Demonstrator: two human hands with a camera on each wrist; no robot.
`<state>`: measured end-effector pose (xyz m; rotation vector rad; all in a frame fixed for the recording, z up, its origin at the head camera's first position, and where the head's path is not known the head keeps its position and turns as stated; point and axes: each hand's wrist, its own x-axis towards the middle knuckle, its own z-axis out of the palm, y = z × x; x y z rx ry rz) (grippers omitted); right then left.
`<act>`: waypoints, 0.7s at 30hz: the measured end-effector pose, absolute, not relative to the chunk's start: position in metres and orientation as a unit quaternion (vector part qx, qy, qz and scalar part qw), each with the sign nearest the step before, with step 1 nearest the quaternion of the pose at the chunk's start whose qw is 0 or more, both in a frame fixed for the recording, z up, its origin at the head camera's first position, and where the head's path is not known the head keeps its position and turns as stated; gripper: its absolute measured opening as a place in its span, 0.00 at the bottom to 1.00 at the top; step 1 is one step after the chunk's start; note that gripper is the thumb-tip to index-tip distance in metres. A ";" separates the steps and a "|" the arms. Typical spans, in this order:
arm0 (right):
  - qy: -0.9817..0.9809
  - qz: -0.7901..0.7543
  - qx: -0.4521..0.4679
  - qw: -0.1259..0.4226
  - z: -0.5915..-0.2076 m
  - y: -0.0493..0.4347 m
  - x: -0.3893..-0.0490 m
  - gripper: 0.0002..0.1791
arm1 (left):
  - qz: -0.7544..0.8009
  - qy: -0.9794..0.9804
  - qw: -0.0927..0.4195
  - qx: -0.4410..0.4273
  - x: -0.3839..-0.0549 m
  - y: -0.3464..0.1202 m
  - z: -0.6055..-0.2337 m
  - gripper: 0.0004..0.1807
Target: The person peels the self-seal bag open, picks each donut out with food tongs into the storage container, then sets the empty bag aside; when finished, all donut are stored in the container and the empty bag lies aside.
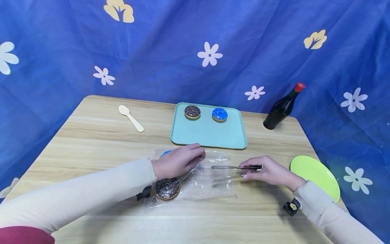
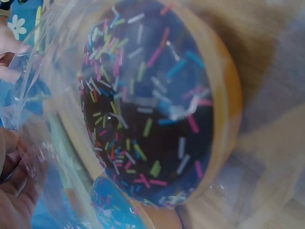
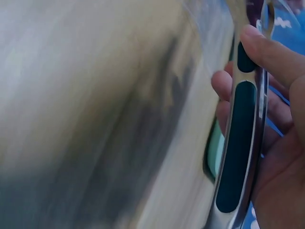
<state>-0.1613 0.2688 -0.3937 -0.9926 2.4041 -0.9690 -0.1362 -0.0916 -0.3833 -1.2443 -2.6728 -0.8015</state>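
Note:
My left hand pinches the upper layer of a clear plastic bag lying on the table. Inside the bag, at its left end, are a chocolate donut with coloured sprinkles and a blue donut, mostly hidden by my left hand. Through the film, the left wrist view shows the chocolate donut close up. My right hand holds metal tongs with dark green grips, their arms spread. The tips point left at the bag's right end; whether they are inside it I cannot tell.
Behind the bag, a pale turquoise tray carries a chocolate donut and a blue donut. A cream spoon lies back left. A dark bottle with a red cap stands back right. A green plate is at the right edge.

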 end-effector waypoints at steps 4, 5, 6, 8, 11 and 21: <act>0.846 -0.347 -0.361 0.183 -0.401 0.253 -0.160 0.20 | -0.263 -0.873 0.042 -0.408 -0.136 -0.091 -0.383 0.04; 0.844 -0.349 -0.364 0.185 -0.403 0.249 -0.160 0.20 | -0.263 -0.873 0.043 -0.409 -0.135 -0.091 -0.383 0.04; 0.840 -0.353 -0.368 0.187 -0.404 0.245 -0.160 0.20 | -0.264 -0.872 0.043 -0.409 -0.135 -0.091 -0.383 0.04; 0.833 -0.357 -0.375 0.193 -0.407 0.238 -0.159 0.21 | -0.265 -0.872 0.043 -0.409 -0.135 -0.091 -0.383 0.04; 0.828 -0.354 -0.386 0.201 -0.410 0.227 -0.158 0.21 | -0.264 -0.873 0.043 -0.408 -0.136 -0.091 -0.384 0.04; 0.823 -0.298 -0.448 0.182 -0.416 0.193 -0.157 0.24 | -0.265 -0.876 0.038 -0.402 -0.135 -0.089 -0.383 0.04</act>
